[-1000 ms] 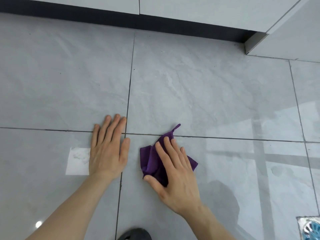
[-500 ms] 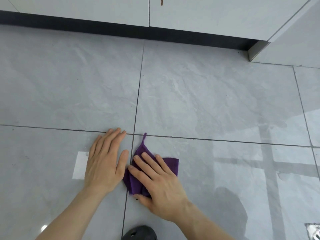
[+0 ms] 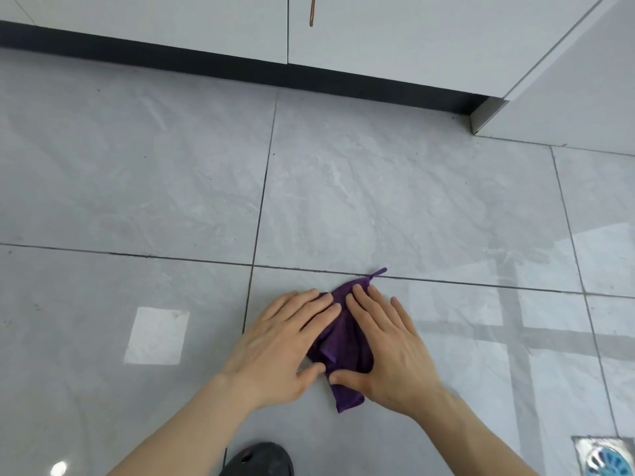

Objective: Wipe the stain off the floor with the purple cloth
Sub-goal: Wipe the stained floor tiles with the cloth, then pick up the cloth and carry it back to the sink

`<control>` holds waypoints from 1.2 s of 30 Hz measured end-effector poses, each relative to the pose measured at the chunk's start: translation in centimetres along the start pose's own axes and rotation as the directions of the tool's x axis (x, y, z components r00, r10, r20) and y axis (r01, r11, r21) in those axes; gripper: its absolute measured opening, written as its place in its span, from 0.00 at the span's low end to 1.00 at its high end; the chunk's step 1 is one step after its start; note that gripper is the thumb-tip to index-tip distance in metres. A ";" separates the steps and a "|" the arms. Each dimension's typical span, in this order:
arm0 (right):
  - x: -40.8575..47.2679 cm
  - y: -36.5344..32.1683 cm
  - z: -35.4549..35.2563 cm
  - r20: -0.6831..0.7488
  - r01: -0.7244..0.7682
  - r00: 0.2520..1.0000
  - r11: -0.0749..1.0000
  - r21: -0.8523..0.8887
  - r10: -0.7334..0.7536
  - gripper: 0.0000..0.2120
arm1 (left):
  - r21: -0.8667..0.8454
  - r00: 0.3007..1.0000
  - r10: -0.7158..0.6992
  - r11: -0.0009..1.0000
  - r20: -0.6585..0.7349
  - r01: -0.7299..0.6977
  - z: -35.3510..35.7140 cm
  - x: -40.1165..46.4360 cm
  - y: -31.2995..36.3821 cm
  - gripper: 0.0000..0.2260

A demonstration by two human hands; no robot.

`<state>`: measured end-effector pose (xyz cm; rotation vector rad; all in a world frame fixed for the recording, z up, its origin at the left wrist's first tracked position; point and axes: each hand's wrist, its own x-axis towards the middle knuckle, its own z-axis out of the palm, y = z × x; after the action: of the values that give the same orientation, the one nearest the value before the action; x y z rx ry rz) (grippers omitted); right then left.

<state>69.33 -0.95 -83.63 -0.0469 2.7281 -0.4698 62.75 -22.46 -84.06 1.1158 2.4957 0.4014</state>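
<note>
Both grips spread flat: left hand point(image 3: 278, 348) and right hand point(image 3: 391, 352) are pressing the cloth point(image 3: 343, 341) onto the floor point(image 3: 378, 187), loop pointing toward 1 o'clock.

One purple cloth point(image 3: 345, 341), two hands — left hand point(image 3: 278, 352), right hand point(image 3: 395, 352) — one floor drain point(image 3: 604, 456), one dark shoe point(image 3: 261, 458), two cabinet doors point(image 3: 171, 18).

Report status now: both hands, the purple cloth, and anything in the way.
Left hand and right hand both flat, pressing on purple cloth. Cloth bunched on floor tile. No stain visible. Nothing in the way.
</note>
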 end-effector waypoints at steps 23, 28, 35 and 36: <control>-4.1 -0.6 0.0 -0.041 0.022 0.999 0.999 0.049 -0.020 0.21 | -0.086 0.994 -0.102 0.991 0.027 0.104 0.8 -0.6 3.9 0.20; -4.1 1.2 -3.1 -0.080 -0.085 0.992 0.978 0.190 0.101 0.18 | -0.185 0.979 -0.171 0.972 -0.114 0.148 -1.7 0.0 3.7 0.13; -2.7 2.1 -8.3 -0.196 -0.083 0.973 0.979 0.186 0.120 0.11 | -0.099 0.954 -0.182 0.982 -0.236 0.163 -7.0 2.8 3.0 0.12; -2.5 2.2 -9.0 -0.211 -0.096 0.968 0.976 0.197 0.138 0.11 | -0.093 0.951 -0.189 0.981 -0.247 0.171 -7.8 3.0 2.9 0.12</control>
<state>68.40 4.24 -75.59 0.2291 2.8688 -0.7326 59.30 -19.10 -76.66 0.8455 2.7529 0.6087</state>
